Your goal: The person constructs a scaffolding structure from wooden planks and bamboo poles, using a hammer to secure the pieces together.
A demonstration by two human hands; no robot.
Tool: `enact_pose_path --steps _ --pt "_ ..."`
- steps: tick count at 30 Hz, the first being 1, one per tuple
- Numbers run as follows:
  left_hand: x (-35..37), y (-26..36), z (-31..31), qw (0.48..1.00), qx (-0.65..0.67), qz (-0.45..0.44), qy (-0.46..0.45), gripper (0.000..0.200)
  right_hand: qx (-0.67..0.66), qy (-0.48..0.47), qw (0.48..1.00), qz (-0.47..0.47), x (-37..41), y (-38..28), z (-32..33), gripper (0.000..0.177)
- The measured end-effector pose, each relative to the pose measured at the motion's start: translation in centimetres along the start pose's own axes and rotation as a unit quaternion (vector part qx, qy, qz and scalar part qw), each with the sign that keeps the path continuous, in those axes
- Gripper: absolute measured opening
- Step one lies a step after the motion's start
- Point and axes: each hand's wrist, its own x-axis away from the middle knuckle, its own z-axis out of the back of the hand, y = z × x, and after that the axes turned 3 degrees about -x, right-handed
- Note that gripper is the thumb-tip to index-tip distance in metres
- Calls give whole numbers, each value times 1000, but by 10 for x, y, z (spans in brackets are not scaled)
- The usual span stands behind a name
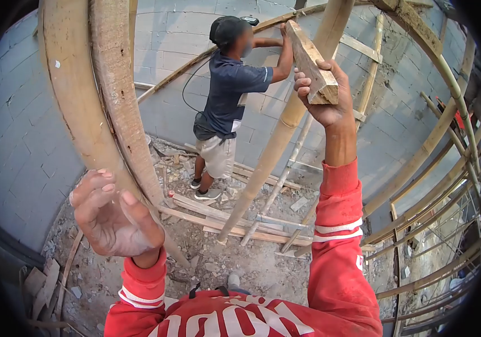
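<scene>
My right hand (pixel 330 92) is raised and wrapped round a short wooden block (pixel 311 62), whose squared end faces me. The block's far end reaches near the co-worker's hands. At the left my left hand (pixel 114 216) is lifted palm up, fingers curved and apart, with nothing in it. Close behind it stand a thick bamboo pole (pixel 75 84) and a rough wooden plank (pixel 118 95), side by side. A slanting bamboo pole (pixel 288 121) passes behind my right hand.
A co-worker (pixel 232 84) in a dark shirt stands by the grey block wall (pixel 167 95), arms raised. Long boards (pixel 218 216) lie on the rubble-strewn ground (pixel 212 264). Bamboo scaffolding (pixel 434 137) and a metal grid (pixel 448 236) are at right.
</scene>
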Motion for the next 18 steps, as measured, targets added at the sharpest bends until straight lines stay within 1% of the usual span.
enact_pose_path --steps 1,2,4,5,6,8,10,12,16,18 --pt "2 -7 5 997 -69 7 17 39 1 8 1000 -12 1 -2 -2 55" --pt "3 -11 4 997 -70 9 19 39 3 8 1000 -14 2 -6 -4 55" --pt "4 -21 -1 988 -151 -5 -9 44 74 33 997 -13 4 -11 -8 56" --pt "8 -28 0 984 -173 -29 -25 52 117 54 992 3 6 -13 -12 54" --pt "10 -30 -1 984 -175 -26 -26 52 117 55 992 -1 7 -16 -16 54" --pt "12 -30 -7 977 -203 -55 -33 53 178 106 978 -21 8 -23 -22 52" --pt "13 -33 -11 973 -222 -61 -26 51 179 132 975 -27 9 -24 -22 50" --pt "13 -32 -14 957 -278 -83 -19 45 201 115 973 -13 9 -25 -21 49" --pt "16 -35 -17 953 -293 -82 -8 40 176 108 978 -9 9 -26 -16 52" --pt "16 -36 -16 958 -273 -89 -11 37 172 97 980 -25 9 -25 -21 54"
